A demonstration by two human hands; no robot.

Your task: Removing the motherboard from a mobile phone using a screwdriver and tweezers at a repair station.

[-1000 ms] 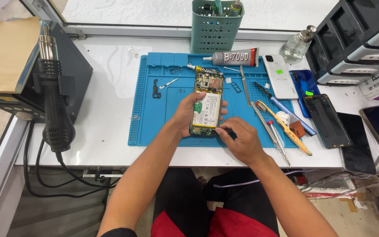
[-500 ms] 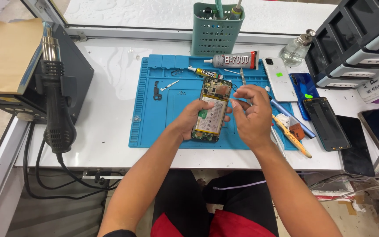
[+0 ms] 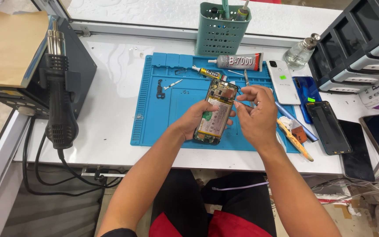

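Note:
An opened phone (image 3: 216, 112) with its back off, showing battery and circuit board, lies tilted in my left hand (image 3: 194, 119) just above the blue work mat (image 3: 167, 114). My right hand (image 3: 255, 115) is beside the phone's right edge, its fingers pinched on thin metal tweezers (image 3: 241, 104) whose tip points at the phone's upper part. A small dark phone part (image 3: 160, 89) and a little metal piece (image 3: 173, 84) rest on the mat to the left.
A hot-air gun (image 3: 60, 87) hangs on its station at left. At the back stand a teal tool basket (image 3: 220, 35), a glue tube (image 3: 237, 62) and a glass bottle (image 3: 301, 52). Several phones (image 3: 325, 125) and a yellow-handled tool (image 3: 294, 140) lie at right, beside black drawers (image 3: 360, 44).
My right hand rose from the mat's near edge to the phone's right side and now holds tweezers at its upper part. The phone stayed in my left hand.

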